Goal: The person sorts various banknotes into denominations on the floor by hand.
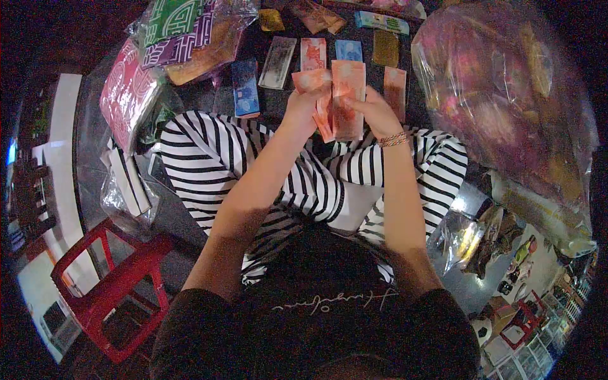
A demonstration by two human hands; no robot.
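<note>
My L hand (303, 107) pinched red notes (312, 81), R hand (378, 114) a red bundle (347, 79) just right, long axis fwd; both grips closed.

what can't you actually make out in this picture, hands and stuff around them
Head view:
1. Count of the orange-red rectangular paper slips: they overlap.
2. Some fingers of the bare left hand and bare right hand: hidden behind those slips.
3. Any fine print on the blue rectangular paper bundle: too small, grainy.
4. Exact contents of the large clear plastic bag: glare and creases.
5. Top of the green-and-purple patterned packet: cut off by the upper edge.
</note>
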